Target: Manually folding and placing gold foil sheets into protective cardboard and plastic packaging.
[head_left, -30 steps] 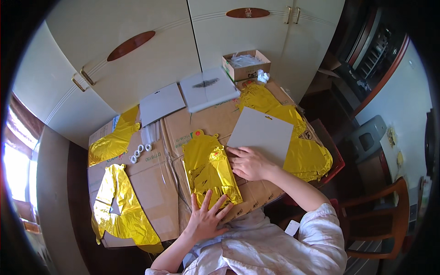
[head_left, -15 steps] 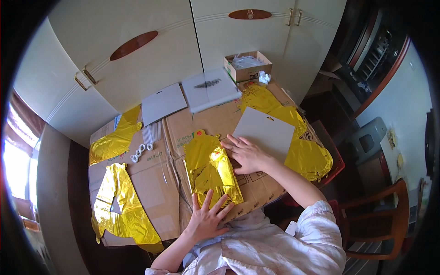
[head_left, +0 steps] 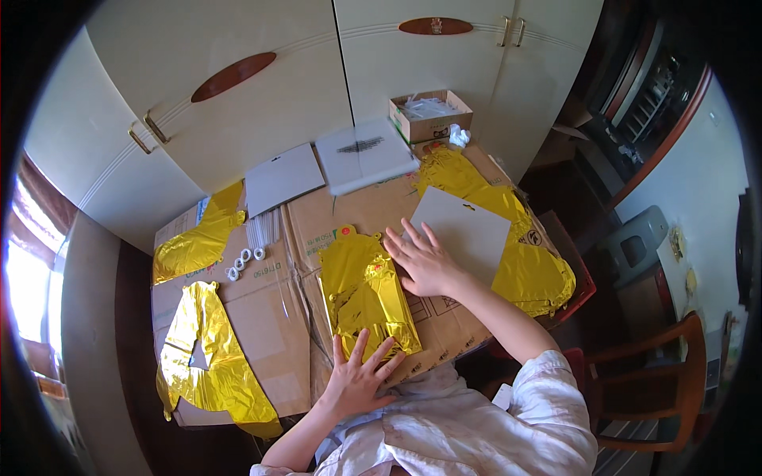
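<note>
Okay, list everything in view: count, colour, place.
folded foil: one, gold, centre
left foil: two, gold, left
right foil: count unclear, gold, right
cards: two, grey, rear and right
packet: one, whitish, rear
box: one, brown, rear
wad: one, white, beside box
strips: several, clear, left rear
rings: about four, white, near strips
cardboard: count unclear, brown, under foil
cupboard doors: several, cream, behind
chair: one, brown, right
plastic piece: one, grey, right
shirt: one, pale, near edge
left hand: one, at folded foil's near end
right hand: one, beside folded foil's right edge
</note>
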The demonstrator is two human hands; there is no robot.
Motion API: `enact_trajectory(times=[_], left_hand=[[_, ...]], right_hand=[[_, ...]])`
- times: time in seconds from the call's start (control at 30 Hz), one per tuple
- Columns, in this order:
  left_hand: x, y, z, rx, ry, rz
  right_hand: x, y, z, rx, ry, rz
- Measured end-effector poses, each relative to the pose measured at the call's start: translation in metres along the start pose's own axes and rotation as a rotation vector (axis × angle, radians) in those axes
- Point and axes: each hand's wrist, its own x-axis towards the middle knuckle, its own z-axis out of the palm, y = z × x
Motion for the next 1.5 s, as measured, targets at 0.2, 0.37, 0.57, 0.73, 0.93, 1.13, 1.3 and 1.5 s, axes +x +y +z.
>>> enact_trajectory(times=[0.2,0.37,0.57,0.73,0.93,1.13,1.3,1.5], left_hand=[[-0.001,-0.001,0.002,0.017,0.002,0.004],[-0.001,-0.001,0.003,0.022,0.013,0.006],[-0.004,-0.001,0.002,0.025,0.026,-0.002],[-0.004,-0.001,0.002,0.035,0.022,0.0],[-0.006,-0.002,0.006,0.008,0.062,0.004],[-0.009,-0.001,0.006,0.017,0.1,0.003],[-0.015,0.008,0.006,-0.007,0.196,-0.047],[-0.02,0.018,0.018,-0.019,0.261,-0.174]], right_hand=[[0.034,0.012,0.004,0.051,0.063,0.105],[0.027,0.009,0.002,-0.001,0.345,0.023],[-0.042,-0.051,-0.001,0.256,0.275,-0.376],[-0.047,-0.061,0.015,0.255,0.148,-0.381],[-0.039,-0.054,0.02,0.212,0.163,-0.372],[-0.039,-0.055,0.017,0.196,0.152,-0.381],[-0.039,-0.055,0.014,0.19,0.128,-0.382],[-0.037,-0.055,0.017,0.176,0.147,-0.34]])
